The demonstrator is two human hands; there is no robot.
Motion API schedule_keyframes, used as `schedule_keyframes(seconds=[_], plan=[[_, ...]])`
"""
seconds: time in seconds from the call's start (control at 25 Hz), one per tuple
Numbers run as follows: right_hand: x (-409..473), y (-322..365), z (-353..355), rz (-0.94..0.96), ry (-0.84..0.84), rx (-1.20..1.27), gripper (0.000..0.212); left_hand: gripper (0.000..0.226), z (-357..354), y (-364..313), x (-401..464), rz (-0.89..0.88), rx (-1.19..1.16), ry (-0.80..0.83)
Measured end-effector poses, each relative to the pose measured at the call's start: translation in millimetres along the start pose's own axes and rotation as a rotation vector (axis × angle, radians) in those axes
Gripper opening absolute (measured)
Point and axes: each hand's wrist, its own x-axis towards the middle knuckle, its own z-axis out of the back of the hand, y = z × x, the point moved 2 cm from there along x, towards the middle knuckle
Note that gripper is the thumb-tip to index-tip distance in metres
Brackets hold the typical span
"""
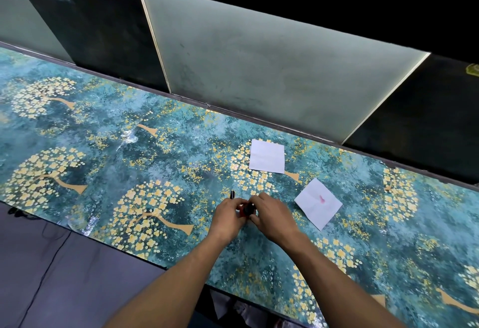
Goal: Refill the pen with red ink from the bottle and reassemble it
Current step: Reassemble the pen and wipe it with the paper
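Both hands meeting over the ink bottle (246, 210) near the front edge of the desk (103, 146), its dark cap (250, 208) uppermost and a sliver of red showing below. Left hand (228, 215) curled in a narrow grip around the bottle's side, with the pen (232, 194) seemingly pinched in the same fingers, its dark end poking up just beyond the knuckles. Right hand (272, 215) wrapped in a tight grip over the cap, apparently either twisting it off or screwing it back on; impossible to tell which. Just beside the right hand, a white paper square (318, 203) marked with a pink-red smudge (321, 199), hinting at ink already drawn and the nib wiped. Farther back, a second paper square (267, 156), clean. Hidden by the fingers whether the pen is whole or in parts. Judged from the stain, probably late in the job: bottle to close, pen to finish assembling.
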Motion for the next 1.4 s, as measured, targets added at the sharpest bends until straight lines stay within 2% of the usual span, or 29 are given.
schedule_keyframes(seconds=[0.16, 0.36, 0.52, 0.68, 0.76, 0.84, 0.92, 1.0, 1.2, 1.28, 1.4], plan=[[-12.8, -20.6, -6.0, -0.111, -0.029, 0.102, 0.045, 0.048, 0.9, -0.5, 1.1, 0.030, -0.010, 0.001], [-30.0, -66.6, 4.8, -0.345, -0.127, 0.207, 0.041, 0.050, -0.2, -3.0, -0.8, 0.055, 0.005, 0.014], [-39.3, -96.7, 11.5, -0.527, -0.233, 0.178, 0.036, 0.055, -2.5, -3.8, -2.8, 0.084, 0.023, -0.014], [-46.1, -123.4, 12.5, -0.729, -0.368, 0.167, 0.045, 0.063, -5.6, -1.3, -8.6, 0.136, -0.037, -0.019], [-49.4, -138.9, 13.4, -0.829, -0.350, 0.160, 0.058, 0.062, -6.7, -0.4, -12.1, 0.150, -0.043, -0.019], [-51.8, -150.6, 12.4, -0.888, -0.233, 0.146, 0.074, 0.063, -6.5, 0.4, -15.9, 0.159, -0.044, -0.023], [-53.9, -153.7, 8.8, -0.893, -0.107, 0.129, 0.082, 0.064, -7.1, 0.6, -19.3, 0.172, -0.043, -0.021], [-53.7, -152.4, 2.1, -0.870, -0.078, 0.142, 0.078, 0.065, -7.4, -0.9, -22.3, 0.180, -0.031, -0.016], [-47.2, -142.1, -5.7, -0.769, -0.190, 0.396, 0.050, 0.064, -8.3, -4.6, -28.7, 0.205, -0.032, -0.022], [-48.5, -138.8, -7.5, -0.736, -0.257, 0.453, 0.049, 0.055, -8.4, -5.3, -34.4, 0.226, -0.036, -0.046], [-54.1, -126.9, -7.7, -0.737, -0.309, 0.601, 0.046, 0.030, -8.2, -9.4, -46.4, 0.255, -0.081, -0.062]])
